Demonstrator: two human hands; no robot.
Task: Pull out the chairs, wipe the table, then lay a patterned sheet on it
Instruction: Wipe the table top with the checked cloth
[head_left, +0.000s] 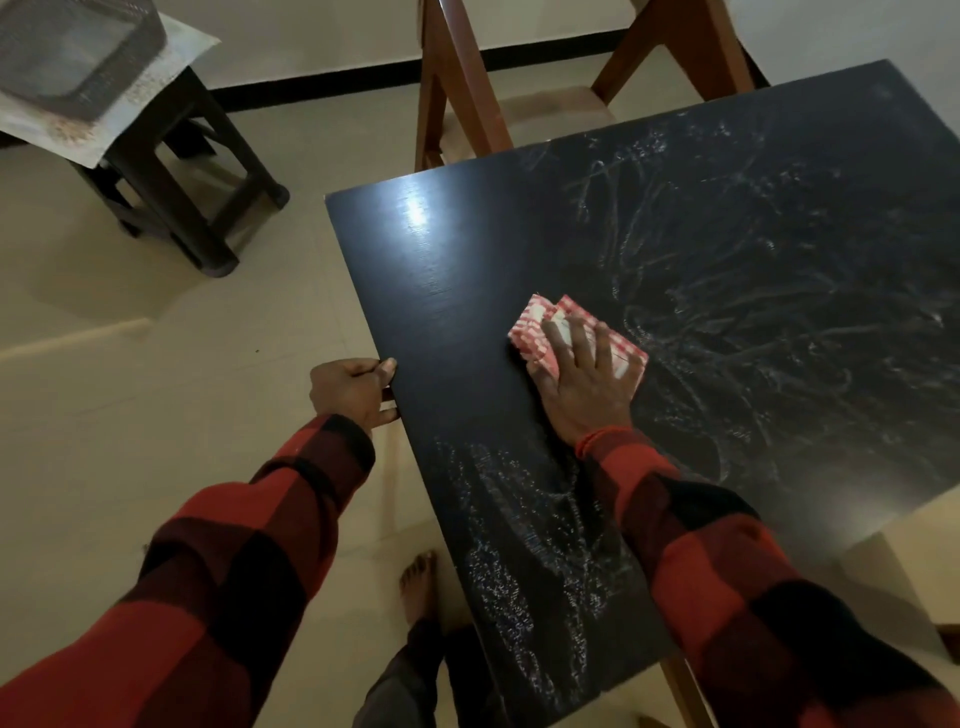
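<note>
Right hand (582, 379) is pressed flat, fingers straight, on a folded cloth (540, 325) near the table's (467, 270) left edge. That edge is gripped by the left hand (353, 392). A basket (72, 47) is set on a stool (171, 171); its contents cannot be told.

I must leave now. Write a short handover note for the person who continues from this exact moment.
Left hand: grips the table's left edge and steadies it.
Right hand: flat on the folded red-and-white checked cloth, pressing it on the black table.
Done: a chair stands apart from the far edge. The left strip of the top looks clean.
Left: pale smears cover the right side and the near corner; wipe those. Then lay the patterned sheet, which is not in view.
</note>
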